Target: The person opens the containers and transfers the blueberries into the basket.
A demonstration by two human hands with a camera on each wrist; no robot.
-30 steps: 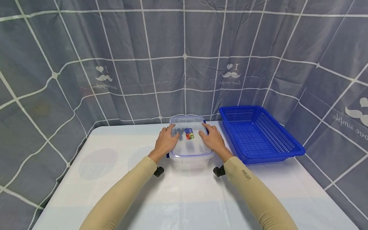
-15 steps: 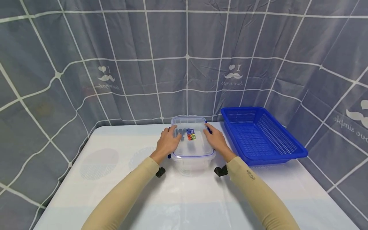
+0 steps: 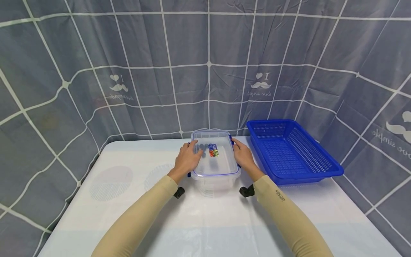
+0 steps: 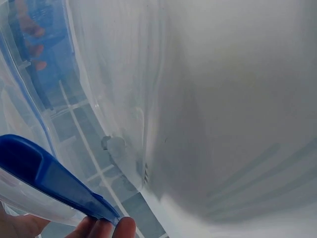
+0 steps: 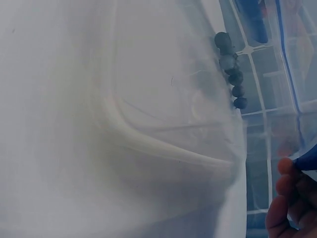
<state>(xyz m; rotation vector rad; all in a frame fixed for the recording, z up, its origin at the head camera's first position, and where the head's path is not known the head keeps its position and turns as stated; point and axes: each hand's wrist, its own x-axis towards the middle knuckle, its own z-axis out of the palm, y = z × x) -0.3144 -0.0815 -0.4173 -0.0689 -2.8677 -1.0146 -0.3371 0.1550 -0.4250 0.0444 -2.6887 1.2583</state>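
Note:
A clear plastic food storage container (image 3: pixel 213 184) stands on the table, its blue-rimmed lid (image 3: pixel 218 165) on top with a colourful label (image 3: pixel 213 150). Small dark round things (image 5: pixel 233 69) show through its wall. My left hand (image 3: pixel 187 159) grips the left edge, thumb on the lid and fingertips at a blue side clip (image 4: pixel 54 178), which sticks outward from the wall. On the opposite side my right hand (image 3: pixel 244 157) holds the edge, its curled fingertips (image 5: pixel 286 167) at another blue clip (image 5: pixel 308 159). Its thumb lies at the lid's right edge.
A blue slotted plastic basket (image 3: pixel 289 175) sits on the table just right of the container. The table has a pale patterned cloth (image 3: pixel 128 217). Grey checked curtains (image 3: pixel 189 85) hang behind it and along both sides.
My right hand's thumb has slid from the lid's top out to its right edge, and the right-side clip shows more. The left hand keeps its hold. The view has shifted slightly.

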